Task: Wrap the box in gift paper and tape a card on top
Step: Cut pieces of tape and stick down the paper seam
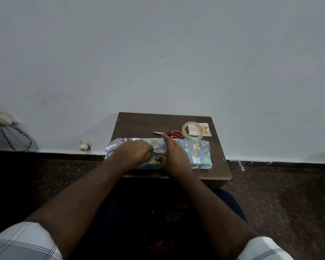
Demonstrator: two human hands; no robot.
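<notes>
Box wrapped in blue gift paper printed with cartoon animals, lying lengthwise across the near half of a small dark brown wooden table. Overlapping paper flap on top, its edge running just beyond the fingertips of both hands. Left hand resting knuckles-up on the left part of the parcel, fingers curled down onto the flap edge; whether pinching the paper or only pressing it, hard to tell from this angle. Right hand laid on the middle of the parcel, index finger stretched straight toward the far edge, the other fingers bent, thumb tucked in beside the left hand's fingers, nothing gripped. Just past the right index fingertip, orange-handled steel scissors, blades pointing left. Right of the scissors, a clear roll of sticky tape sitting on a pale "Happy Birthday" card with gold balloons. Checked short sleeves at both lower corners.
</notes>
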